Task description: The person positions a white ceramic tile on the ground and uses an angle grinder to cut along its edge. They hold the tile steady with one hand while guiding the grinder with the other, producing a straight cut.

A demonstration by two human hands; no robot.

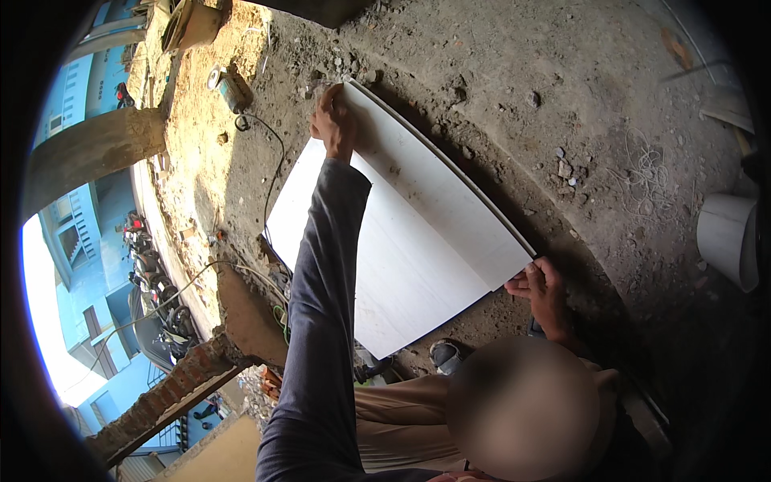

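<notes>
Dusty grey-brown dirt floor [498,88], pebbles and rubble scattered on it, light blue building [96,281] outside. Landmark: large flat white panel [377,265], set low over the dirt in front of the person. Narrower white strip [438,189] runs along its right side; separate layer or fold, can't tell.

Left hand [333,124], grey sleeve, is clamped on the panel's far end. Right hand [544,296] is at its near right corner, fingers bent and touching; can't tell if it's really gripping, underside hidden. Hands well apart.

Around the panel: dented metal can [233,90] and thin black cable [281,157] off its far left, tangle of pale string [645,175] well to its right, row of parked motorbikes [157,281] far to its left.

Handling, my read: thin, stiff, fairly light but awkward at that length. Smooth faces likely slip with dust on them; corners probably chip. Best hold is both ends, fingers under the edge, strip and panel pinched together.
</notes>
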